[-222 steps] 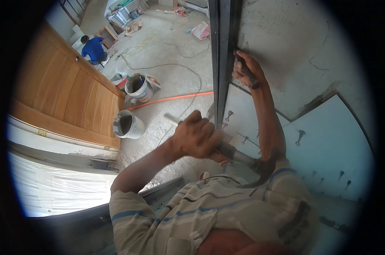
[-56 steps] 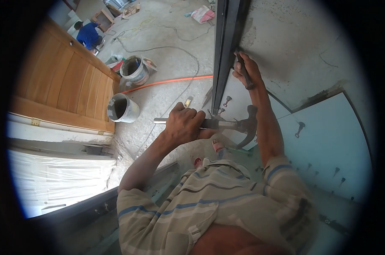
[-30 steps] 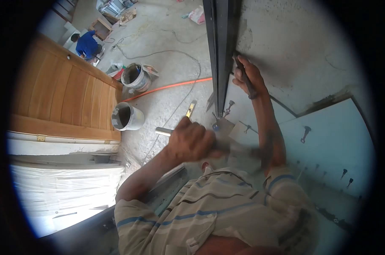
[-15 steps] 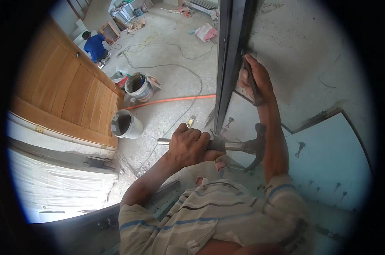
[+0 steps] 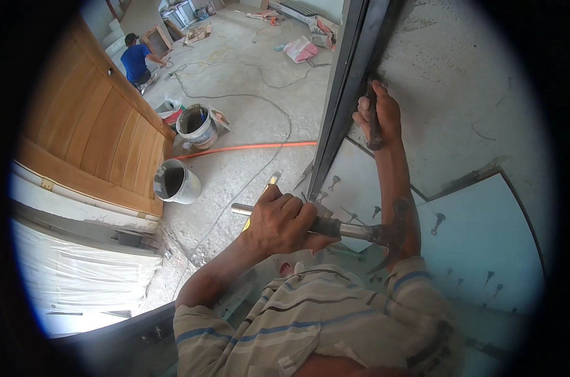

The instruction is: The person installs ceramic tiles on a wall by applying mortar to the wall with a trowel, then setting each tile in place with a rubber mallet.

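Observation:
My left hand (image 5: 279,220) is wrapped around the grip of a claw hammer (image 5: 357,231), its head lying over my right forearm in this view. Higher up, my right hand (image 5: 382,113) grips a dark metal chisel (image 5: 374,129). The chisel's blunt round end points toward me, and its far end is up by the wall, beside a black metal frame (image 5: 341,100). A gap separates the hammer head from the chisel.
A wooden door (image 5: 84,119) stands at left, near two buckets (image 5: 187,188). An orange hose (image 5: 247,147) and cables cross the rough floor. A person in blue (image 5: 134,63) crouches at the back. Pale panels (image 5: 480,232) with several small dark fittings lie at right.
The view has shifted slightly, tilting the frame. The hammer head has dropped lower, away from the chisel, and the chisel looks more upright. Both hands keep their hold.

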`<state>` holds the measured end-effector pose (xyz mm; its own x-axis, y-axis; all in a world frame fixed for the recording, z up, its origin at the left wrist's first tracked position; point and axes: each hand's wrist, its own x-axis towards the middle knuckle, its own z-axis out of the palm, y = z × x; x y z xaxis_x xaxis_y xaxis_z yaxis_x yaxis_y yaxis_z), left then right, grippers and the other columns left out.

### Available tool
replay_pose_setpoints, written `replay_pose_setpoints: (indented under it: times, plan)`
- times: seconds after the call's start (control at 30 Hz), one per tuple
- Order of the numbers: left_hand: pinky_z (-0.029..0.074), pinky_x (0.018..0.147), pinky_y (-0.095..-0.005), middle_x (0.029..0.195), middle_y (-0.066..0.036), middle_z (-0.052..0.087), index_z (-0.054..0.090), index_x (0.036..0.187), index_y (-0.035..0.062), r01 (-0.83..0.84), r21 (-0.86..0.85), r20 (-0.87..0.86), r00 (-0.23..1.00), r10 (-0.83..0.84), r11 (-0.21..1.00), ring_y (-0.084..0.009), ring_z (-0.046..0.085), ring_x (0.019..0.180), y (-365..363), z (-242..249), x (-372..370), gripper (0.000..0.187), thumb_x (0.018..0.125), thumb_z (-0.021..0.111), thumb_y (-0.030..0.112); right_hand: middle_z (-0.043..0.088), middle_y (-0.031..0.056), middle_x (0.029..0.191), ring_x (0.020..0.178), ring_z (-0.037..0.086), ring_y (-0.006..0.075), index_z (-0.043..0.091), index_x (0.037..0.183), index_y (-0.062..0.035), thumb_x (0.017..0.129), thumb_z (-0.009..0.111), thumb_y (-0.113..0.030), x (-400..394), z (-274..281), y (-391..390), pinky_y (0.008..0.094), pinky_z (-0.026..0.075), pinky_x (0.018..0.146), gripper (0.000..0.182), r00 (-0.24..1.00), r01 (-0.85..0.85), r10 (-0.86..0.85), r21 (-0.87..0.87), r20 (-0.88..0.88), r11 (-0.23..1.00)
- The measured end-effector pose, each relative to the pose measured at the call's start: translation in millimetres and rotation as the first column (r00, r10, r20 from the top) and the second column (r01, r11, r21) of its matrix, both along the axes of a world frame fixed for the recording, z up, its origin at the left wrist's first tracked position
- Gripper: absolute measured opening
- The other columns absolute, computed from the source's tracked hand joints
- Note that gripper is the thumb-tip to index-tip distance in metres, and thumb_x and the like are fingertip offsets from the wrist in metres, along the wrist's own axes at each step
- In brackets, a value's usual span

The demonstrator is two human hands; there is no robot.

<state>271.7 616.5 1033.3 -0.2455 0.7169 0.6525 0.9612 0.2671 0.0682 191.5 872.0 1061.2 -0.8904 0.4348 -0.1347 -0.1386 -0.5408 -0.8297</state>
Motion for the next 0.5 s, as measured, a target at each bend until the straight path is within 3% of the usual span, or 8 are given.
replay_pose_setpoints:
  times: [0.1, 0.17, 0.23, 0.3, 0.37, 0.5]
  plan:
    - [0.03, 0.046, -0.0309, 0.051, 0.001, 0.036, 0.045, 0.062, 0.0111, 0.073, 0.059, -0.06, 0.996, -0.069, 0.996, -0.013, 0.041, 0.042, -3, 9, -2, 0.053, 0.079, 0.067, 0.057, 0.045, 0.0016, 0.054, 0.04, 0.032, 0.0089, 0.047, 0.086, -0.0092, 0.099, 0.045, -0.026, -4, -4, -3, 0.0253, 0.024, 0.04, 0.021, 0.999, 0.022, -0.021, 0.018, -0.041, 1.0]
    - [0.028, 0.045, -0.0315, 0.053, 0.001, 0.032, 0.041, 0.062, 0.0117, 0.198, 0.099, -0.187, 0.966, -0.177, 0.975, -0.014, 0.038, 0.043, -3, 2, -14, 0.053, 0.085, 0.059, 0.056, 0.046, 0.0018, 0.055, 0.04, 0.033, 0.009, 0.048, 0.087, -0.009, 0.099, 0.044, -0.026, -5, -6, -2, 0.0251, 0.026, 0.039, 0.021, 1.0, 0.019, -0.018, 0.011, -0.023, 1.0]
    - [0.03, 0.047, -0.0331, 0.05, -0.001, 0.033, 0.04, 0.059, 0.0115, 0.189, 0.119, -0.163, 0.972, -0.169, 0.975, -0.0169, 0.038, 0.041, 3, -15, -45, 0.054, 0.074, 0.067, 0.055, 0.046, 0.0016, 0.054, 0.04, 0.034, 0.0093, 0.048, 0.089, -0.0108, 0.099, 0.048, -0.026, -5, -3, -2, 0.0258, 0.024, 0.04, 0.018, 1.0, 0.027, -0.027, -0.003, 0.003, 1.0]
    - [0.033, 0.048, -0.0337, 0.049, -0.002, 0.034, 0.041, 0.059, 0.0113, -0.13, 0.014, -0.041, 0.991, 0.131, 0.991, -0.0181, 0.039, 0.04, 8, -20, -62, 0.056, 0.069, 0.071, 0.058, 0.046, 0.0015, 0.052, 0.04, 0.035, 0.0095, 0.048, 0.091, -0.0127, 0.098, 0.051, -0.026, -5, 0, -5, 0.0265, 0.023, 0.04, 0.015, 0.999, 0.037, -0.037, -0.017, 0.018, 0.999]
    - [0.034, 0.049, -0.0345, 0.049, -0.003, 0.038, 0.042, 0.059, 0.0111, -0.117, 0.01, -0.073, 0.99, 0.117, 0.993, -0.0198, 0.04, 0.04, 5, -18, -65, 0.057, 0.068, 0.072, 0.059, 0.048, 0.0017, 0.055, 0.04, 0.035, 0.0094, 0.046, 0.091, -0.0121, 0.098, 0.051, -0.027, -7, 1, -6, 0.0266, 0.025, 0.041, 0.017, 0.997, 0.062, -0.062, -0.001, 0.051, 0.998]
    - [0.035, 0.049, -0.035, 0.049, -0.002, 0.044, 0.044, 0.06, 0.0104, 0.103, 0.045, -0.074, 0.992, -0.1, 0.994, -0.0215, 0.042, 0.04, -2, -12, -56, 0.055, 0.072, 0.072, 0.056, 0.048, 0.0017, 0.056, 0.041, 0.036, 0.0094, 0.044, 0.089, -0.0115, 0.098, 0.05, -0.027, -4, -2, 0, 0.0265, 0.027, 0.041, 0.019, 1.0, 0.027, -0.027, -0.002, 0.008, 1.0]
